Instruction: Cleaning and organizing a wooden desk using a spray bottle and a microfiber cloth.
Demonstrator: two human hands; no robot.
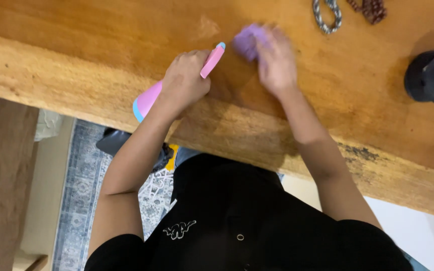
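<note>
My left hand (186, 80) is closed around a pink spray bottle (148, 98) with a light blue base, its pink nozzle (212, 61) aimed across the wooden table (101, 45). My right hand (276, 62), blurred by motion, presses a purple cloth (248, 41) onto the tabletop just beyond the nozzle. Both hands are over the table's near edge, a short gap between them.
A grey braided cord (326, 15) and a string of dark red beads (371, 9) lie at the far edge. A dark rounded object (433, 75) sits at the right. Below the table I see a patterned rug (81, 185) and a wooden bench (3, 185).
</note>
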